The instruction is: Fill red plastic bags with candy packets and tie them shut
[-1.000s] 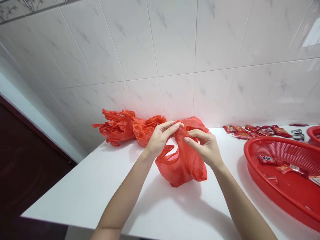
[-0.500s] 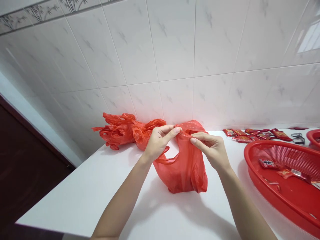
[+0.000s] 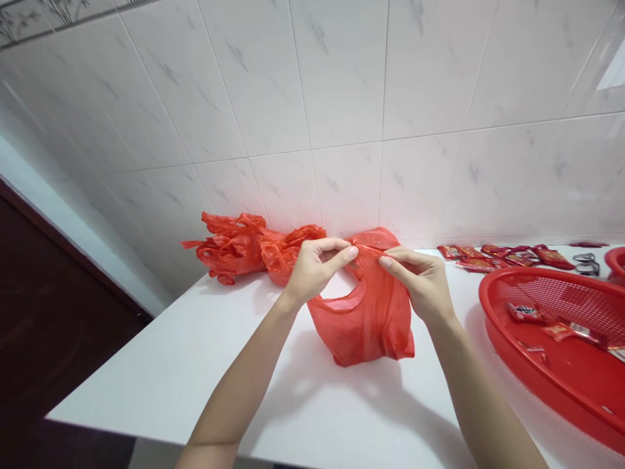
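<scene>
A red plastic bag (image 3: pixel 364 326) hangs from both hands, its lower end low over the white table. My left hand (image 3: pixel 317 264) pinches the top of the bag between thumb and forefinger. A short way to the right, my right hand (image 3: pixel 420 273) pinches the same upper edge. The thin plastic is stretched between the two pinches, and an opening of the bag shows below my left hand. What the bag holds, if anything, cannot be made out.
Crumpled red plastic bags (image 3: pixel 237 247) lie against the tiled wall at the left. Several red snack packets (image 3: pixel 510 256) and dark metal clips (image 3: pixel 586 264) lie along the wall at right. A red basket (image 3: pixel 493 312) with some packets stands at the right of the white table (image 3: pixel 161 371).
The bag has shifted slightly to the right and its side opening is more spread. Both hands keep their pinch on it. The camera view has tilted a little.
</scene>
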Demonstrator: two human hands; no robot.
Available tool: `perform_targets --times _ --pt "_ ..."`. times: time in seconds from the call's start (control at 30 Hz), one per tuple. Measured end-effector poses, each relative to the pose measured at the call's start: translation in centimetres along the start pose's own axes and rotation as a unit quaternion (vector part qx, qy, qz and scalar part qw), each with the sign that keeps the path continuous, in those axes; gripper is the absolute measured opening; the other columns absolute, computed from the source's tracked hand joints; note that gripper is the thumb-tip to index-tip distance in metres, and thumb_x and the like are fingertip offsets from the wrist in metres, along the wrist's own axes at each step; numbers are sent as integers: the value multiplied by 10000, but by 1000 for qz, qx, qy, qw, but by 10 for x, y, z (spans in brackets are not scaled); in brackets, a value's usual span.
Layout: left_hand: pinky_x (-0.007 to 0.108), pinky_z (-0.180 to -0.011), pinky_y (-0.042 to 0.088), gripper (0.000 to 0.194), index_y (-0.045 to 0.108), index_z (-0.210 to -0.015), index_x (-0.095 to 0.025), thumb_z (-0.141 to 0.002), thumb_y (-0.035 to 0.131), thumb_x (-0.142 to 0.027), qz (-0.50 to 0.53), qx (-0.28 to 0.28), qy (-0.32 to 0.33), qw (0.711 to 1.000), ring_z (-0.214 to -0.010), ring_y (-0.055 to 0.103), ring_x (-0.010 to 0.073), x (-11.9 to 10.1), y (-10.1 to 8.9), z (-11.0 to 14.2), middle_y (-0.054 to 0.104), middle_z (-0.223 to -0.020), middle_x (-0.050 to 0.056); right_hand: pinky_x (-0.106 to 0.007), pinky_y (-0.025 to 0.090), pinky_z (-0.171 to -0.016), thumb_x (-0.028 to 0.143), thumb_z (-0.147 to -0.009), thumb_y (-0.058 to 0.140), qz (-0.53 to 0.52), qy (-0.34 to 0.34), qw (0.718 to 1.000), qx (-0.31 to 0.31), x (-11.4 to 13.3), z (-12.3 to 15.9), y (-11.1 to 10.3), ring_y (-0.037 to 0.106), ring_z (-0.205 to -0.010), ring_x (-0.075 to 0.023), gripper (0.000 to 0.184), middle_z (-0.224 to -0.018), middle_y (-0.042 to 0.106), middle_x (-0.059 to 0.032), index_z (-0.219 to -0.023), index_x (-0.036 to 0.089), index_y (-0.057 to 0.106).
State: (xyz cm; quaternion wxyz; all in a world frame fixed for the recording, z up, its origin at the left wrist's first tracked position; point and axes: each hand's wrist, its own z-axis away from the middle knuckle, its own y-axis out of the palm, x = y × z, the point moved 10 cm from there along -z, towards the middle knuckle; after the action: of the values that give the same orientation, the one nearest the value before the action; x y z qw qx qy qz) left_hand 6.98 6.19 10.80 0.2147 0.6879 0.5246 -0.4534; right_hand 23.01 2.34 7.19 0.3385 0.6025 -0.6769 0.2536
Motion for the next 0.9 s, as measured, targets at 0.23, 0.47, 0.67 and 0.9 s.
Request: perform_targets --times 0.23,0.47,0.67,0.9 --pt "273 -724 547 269 758 -777 -171 -762 790 -437 35 -83 1 996 -754 678 164 10 -14 0 740 -781 43 -322 519 -742 345 -745 851 -73 50 995 -40 -17 -1 -7 635 -777 -182 101 -786 718 -8 -753 265 789" --pt "289 -746 563 242 761 -839 -184 -767 802 -412 37 -61 4 997 -825 697 190 8 -4 -1 738 -792 42 -335 554 -826 354 -726 874 -92 68 991 -67 -19 -1 -11 677 -902 -199 241 -927 746 -15 -944 292 791" --pt "302 -779 573 217 738 -840 -177 -722 834 -331 67 -40 17 997 -829 699 178 12 4 -2 743 -849 42 -309 530 -786 372 -796 826 -64 73 995 0 -15 1 1 662 -822 -174 134 -853 733 -8 -847 259 775" --pt "298 -796 577 251 697 -897 -187 -705 834 -271 75 -74 33 994 -844 691 166 16 -4 -1 722 -870 29 -278 517 -740 387 -725 873 -127 102 986 -33 -23 -1 -6 611 -735 -143 224 -785 672 13 -765 236 712"
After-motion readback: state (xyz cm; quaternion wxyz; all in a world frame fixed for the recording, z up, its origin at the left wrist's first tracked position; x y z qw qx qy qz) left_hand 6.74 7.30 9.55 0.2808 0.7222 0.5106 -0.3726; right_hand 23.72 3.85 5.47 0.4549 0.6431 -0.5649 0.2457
